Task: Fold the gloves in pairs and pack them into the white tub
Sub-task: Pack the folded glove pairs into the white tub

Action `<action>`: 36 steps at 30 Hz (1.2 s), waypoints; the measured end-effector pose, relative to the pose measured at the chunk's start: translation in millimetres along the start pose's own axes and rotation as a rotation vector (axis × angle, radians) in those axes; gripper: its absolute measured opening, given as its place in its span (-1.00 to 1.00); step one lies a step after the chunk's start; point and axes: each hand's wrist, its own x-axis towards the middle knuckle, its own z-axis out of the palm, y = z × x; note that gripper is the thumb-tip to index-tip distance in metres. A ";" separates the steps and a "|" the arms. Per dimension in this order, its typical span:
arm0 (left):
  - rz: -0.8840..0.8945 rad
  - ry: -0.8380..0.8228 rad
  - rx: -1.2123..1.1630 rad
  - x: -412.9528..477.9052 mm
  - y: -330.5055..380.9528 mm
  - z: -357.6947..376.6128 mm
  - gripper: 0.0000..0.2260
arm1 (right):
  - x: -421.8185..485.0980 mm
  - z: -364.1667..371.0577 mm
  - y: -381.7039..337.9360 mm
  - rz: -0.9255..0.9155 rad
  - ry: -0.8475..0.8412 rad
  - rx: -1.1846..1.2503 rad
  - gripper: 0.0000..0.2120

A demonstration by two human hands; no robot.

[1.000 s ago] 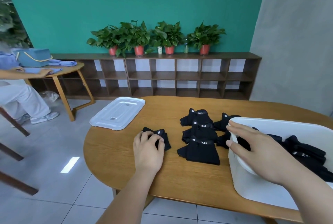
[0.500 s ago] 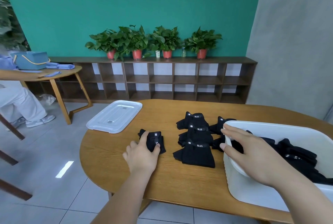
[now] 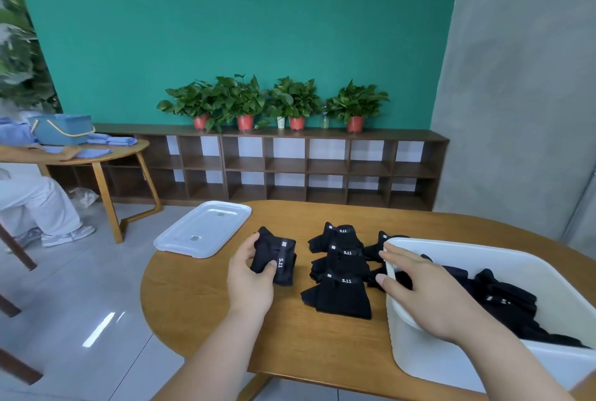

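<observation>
1. The left hand point(image 3: 250, 275) is gripping a folded glove pair point(image 3: 274, 257), fingers curled round its far-left edge and thumb pressing its near face. Whether the bundle is resting on the wooden table point(image 3: 200, 297) or is just off it cannot be told.
2. The right hand point(image 3: 419, 291) is holding the left rim of the white tub point(image 3: 435, 355), the thumb lying outside the wall and the fingers reaching over the rim.
3. The tub is sitting at the table's near right edge, with black gloves point(image 3: 503, 307) lying inside it.
4. Loose black gloves point(image 3: 342, 278) are lying in an overlapping pile between the held pair and the tub, their wrist straps showing white lettering.
5. Judgement: the gloves are looking light, soft and limp. A folded pair is likely to spring open, so it is best taken across the whole bundle, near the strap.
6. The tub is appearing smooth, rigid plastic with rounded corners. Its clear lid point(image 3: 203, 229) is lying flat at the table's far left.
</observation>
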 end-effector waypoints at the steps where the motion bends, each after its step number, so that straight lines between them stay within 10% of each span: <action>1: 0.013 -0.013 -0.045 -4.4 11.0 3.2 -0.44 | -0.2 -0.4 -0.8 0.001 -0.004 0.008 -0.45; 8: 0.137 -0.185 -0.256 -47.5 80.7 33.9 -0.54 | -3.9 -8.0 -7.5 -0.014 0.117 0.144 -0.31; 23: 0.200 -0.675 -0.213 -109.5 123.3 96.9 -0.45 | -23.2 -65.0 -3.3 0.194 0.274 1.105 -0.73; 36: 0.203 -0.634 0.040 -112.2 71.3 95.1 -0.54 | -22.1 -57.4 28.3 0.500 0.326 0.814 -0.75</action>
